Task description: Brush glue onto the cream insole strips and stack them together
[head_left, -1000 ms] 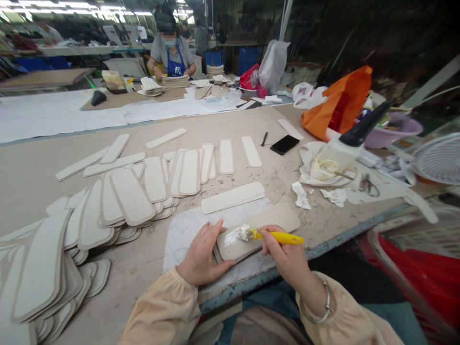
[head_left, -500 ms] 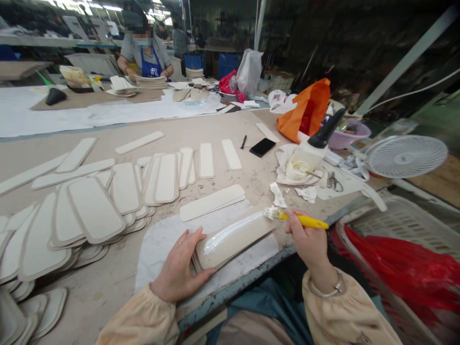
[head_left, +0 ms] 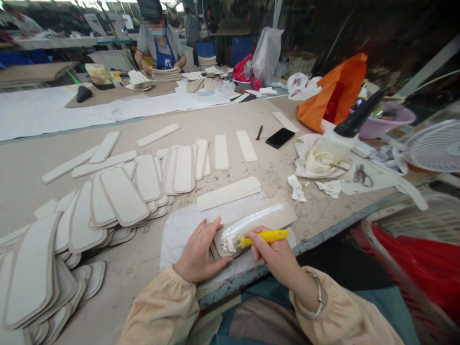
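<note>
A yellow-handled paintbrush [head_left: 268, 237] is in my right hand [head_left: 276, 256], whose fingers are closed round it. White paste coats its bristles, which press on the left end of a long cream panel [head_left: 264, 218]. This panel tops a small stack, and a wet glossy streak runs along its far side. My left hand [head_left: 201, 254] grips the stack's left end, thumb at the near edge and fingers at the far edge. A white sheet [head_left: 176, 230] lies beneath. Just behind the stack are narrower cream strips [head_left: 230, 192].
Overlapping cream panels [head_left: 124, 196] spread across the table's left. At the right are a phone [head_left: 280, 138], crumpled tissue [head_left: 296, 188], a white container [head_left: 332, 143], an orange bag [head_left: 334, 96] and a fan [head_left: 436, 143]. A co-worker [head_left: 161, 48] stands across the table.
My right hand has brought the brush from the panel's far right end leftward to its left end. My left hand still holds the stack. The whole view has shifted somewhat.
</note>
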A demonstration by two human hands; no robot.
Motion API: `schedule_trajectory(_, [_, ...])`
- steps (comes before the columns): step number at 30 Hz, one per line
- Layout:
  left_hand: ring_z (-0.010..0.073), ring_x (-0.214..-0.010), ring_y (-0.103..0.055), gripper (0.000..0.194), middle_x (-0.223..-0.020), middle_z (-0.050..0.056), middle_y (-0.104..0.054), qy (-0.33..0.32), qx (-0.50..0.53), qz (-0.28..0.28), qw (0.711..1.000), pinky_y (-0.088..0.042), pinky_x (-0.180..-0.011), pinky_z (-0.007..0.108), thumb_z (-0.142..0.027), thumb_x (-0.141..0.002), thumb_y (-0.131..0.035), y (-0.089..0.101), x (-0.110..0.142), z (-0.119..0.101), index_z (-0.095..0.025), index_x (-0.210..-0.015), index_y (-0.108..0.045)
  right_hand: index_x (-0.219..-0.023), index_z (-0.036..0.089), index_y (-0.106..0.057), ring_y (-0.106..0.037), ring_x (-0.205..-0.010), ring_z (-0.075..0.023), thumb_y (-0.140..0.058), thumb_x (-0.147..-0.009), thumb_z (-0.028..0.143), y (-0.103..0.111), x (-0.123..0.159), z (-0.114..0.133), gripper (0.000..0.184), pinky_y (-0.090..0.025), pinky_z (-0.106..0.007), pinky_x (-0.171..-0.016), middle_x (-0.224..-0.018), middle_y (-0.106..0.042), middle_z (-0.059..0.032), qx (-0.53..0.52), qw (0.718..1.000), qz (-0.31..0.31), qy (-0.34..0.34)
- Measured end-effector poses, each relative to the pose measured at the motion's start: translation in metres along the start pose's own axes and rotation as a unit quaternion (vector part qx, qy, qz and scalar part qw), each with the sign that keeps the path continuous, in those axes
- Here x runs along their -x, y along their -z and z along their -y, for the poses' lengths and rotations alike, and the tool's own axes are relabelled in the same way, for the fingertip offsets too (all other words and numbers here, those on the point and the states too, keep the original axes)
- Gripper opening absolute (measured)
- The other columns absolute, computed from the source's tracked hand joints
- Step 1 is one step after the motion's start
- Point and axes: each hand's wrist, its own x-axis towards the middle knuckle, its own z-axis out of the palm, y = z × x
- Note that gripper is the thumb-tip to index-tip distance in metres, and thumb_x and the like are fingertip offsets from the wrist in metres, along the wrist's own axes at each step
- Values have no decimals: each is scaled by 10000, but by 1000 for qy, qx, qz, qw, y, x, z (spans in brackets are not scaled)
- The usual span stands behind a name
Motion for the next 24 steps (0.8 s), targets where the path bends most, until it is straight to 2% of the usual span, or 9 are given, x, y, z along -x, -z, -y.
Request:
schedule_trajectory(4, [287, -1171, -538, 936, -1244, 150, -577, -3, -8, 5, 1000, -299, -1109, 539, -443, -757, -670, 0, 0, 0, -155, -1469, -135, -644, 182, -587, -458, -455, -100, -481, -916, 455, 19, -3, 0, 400, -371, -229, -474, -505, -525, 24, 79, 996, -34, 24])
schedule_trajectory(9, [298, -1183, -531, 904, -1261, 150, -569, -10, -20, 2, 1000, -327, -1096, 545, -412, -750, -675, 0, -2, 0, -168, -1462, -174, -503, 197, -519, -503, -495, -121, -464, -919, 459, 58, -5, -2, 495, -399, -249, -522, -515, -537, 4, 143, 985, -88, 41])
schedule_trajectory(16, [302, -1197, -525, 866, -1243, 143, -582, -23, -43, -3, 999, -343, -1093, 538, -408, -772, -656, -2, -2, 3, -167, -1459, -186, -638, 204, -577, -527, -489, -145, -475, -907, 480, 105, -6, -7, 399, -415, -265, -548, -479, -532, 22, 208, 958, -190, 57])
schedule_trajectory(20, [292, -1183, -537, 844, -1239, 136, -585, -27, -50, -5, 998, -352, -1093, 526, -399, -781, -649, -2, -2, 3, -167, -1455, -197, -595, 209, -548, -559, -500, -154, -467, -908, 468, 117, -7, -6, 415, -440, -276, -600, -477, -547, 13, 267, 928, -245, 82])
schedule_trajectory(24, [310, -1220, -505, 831, -1236, 140, -583, -29, -64, -8, 998, -365, -1085, 521, -417, -782, -648, -3, -1, 4, -157, -1445, -220, -775, 196, -601, -568, -499, -166, -463, -916, 451, 123, -6, -7, 322, -434, -284, -567, -489, -555, 14, 292, 907, -287, 99])
